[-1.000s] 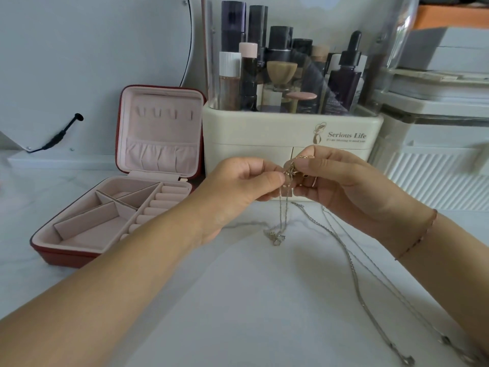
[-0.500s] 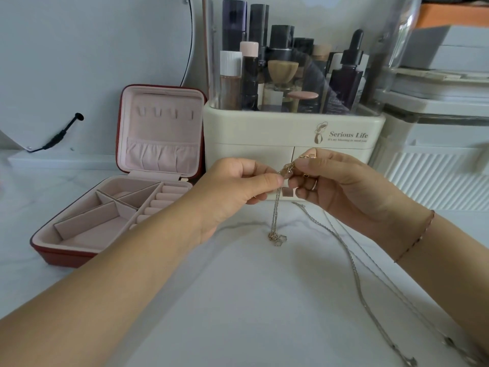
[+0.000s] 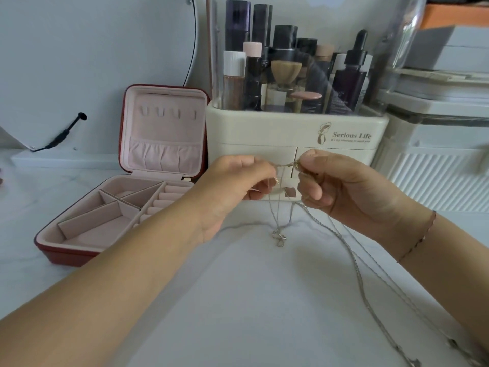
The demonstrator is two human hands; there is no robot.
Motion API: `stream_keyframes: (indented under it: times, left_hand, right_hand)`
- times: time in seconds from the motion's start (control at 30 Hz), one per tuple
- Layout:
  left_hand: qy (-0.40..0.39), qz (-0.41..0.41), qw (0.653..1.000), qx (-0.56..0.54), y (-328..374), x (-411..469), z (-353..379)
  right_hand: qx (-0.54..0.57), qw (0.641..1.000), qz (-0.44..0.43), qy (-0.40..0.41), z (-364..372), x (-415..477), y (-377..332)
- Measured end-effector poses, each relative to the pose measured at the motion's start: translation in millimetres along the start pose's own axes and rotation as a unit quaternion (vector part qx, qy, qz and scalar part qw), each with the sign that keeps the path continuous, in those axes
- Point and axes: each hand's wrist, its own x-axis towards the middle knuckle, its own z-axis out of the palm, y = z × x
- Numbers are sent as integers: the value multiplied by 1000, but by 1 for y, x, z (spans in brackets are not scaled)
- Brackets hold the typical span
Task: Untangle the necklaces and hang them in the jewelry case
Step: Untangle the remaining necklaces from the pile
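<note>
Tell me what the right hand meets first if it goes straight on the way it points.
Probably the left hand: the right hand points leftward at it, with only a short stretch of necklace chain between them. Depth is unclear; the cream organizer stands behind.

Left hand and right hand, raised close together, pinch the necklaces.

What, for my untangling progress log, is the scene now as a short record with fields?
left hand: pinches the tangle
right hand: pinches the tangle from the other side
necklaces: knotted stretch pulled between the hands
pendant: hangs below the knot
silver chain: trails over the table to the right
jewelry case: open, left of the hands, lid upright
lid hooks: nothing hung
progress: not untangled
</note>
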Motion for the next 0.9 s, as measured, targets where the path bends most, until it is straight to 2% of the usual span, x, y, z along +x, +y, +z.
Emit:
stream_keyframes:
  times: [0.13,0.37,0.43,0.63,0.7,0.77,0.9]
  left_hand:
    - [-65,-55,978,-191,9,2,-10]
    - [-88,-50,959,-263,10,3,-17]
    - [-79,-52,953,-289,9,4,-18]
    - [-26,-20,919,-392,19,3,-24]
    - [-7,-26,917,-398,20,3,-25]
    - [9,-46,929,-367,18,4,-24]
    - [-21,-95,977,-192,12,5,-23]
  right_hand:
    - [17,999,-24,36,-6,-1,-7]
    - [172,980,-48,90,-15,-3,-21]
    - [151,984,-35,92,-17,-4,-23]
    - [-43,998,4,52,-22,-3,-19]
    - [-73,996,17,45,-20,-3,-17]
    - [-92,994,21,47,-20,-3,-16]
    - [-85,995,-1,56,-21,-4,-17]
